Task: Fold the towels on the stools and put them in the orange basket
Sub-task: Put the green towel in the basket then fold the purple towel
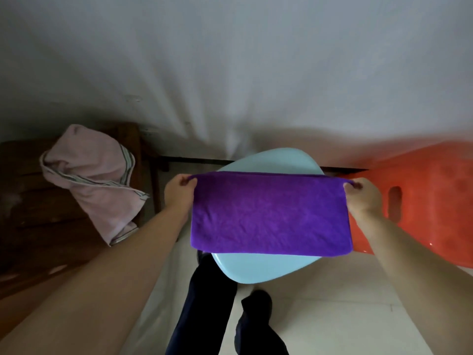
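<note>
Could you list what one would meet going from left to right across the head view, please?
Dark wooden stool → pink towel heaped on it → left hand → purple towel over the light blue stool → right hand → orange basket.

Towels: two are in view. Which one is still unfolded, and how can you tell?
The pink towel, lying crumpled on the brown wooden stool. The purple towel is a flat, neat rectangle over the blue stool, pinched at its far corners by both hands.
</note>
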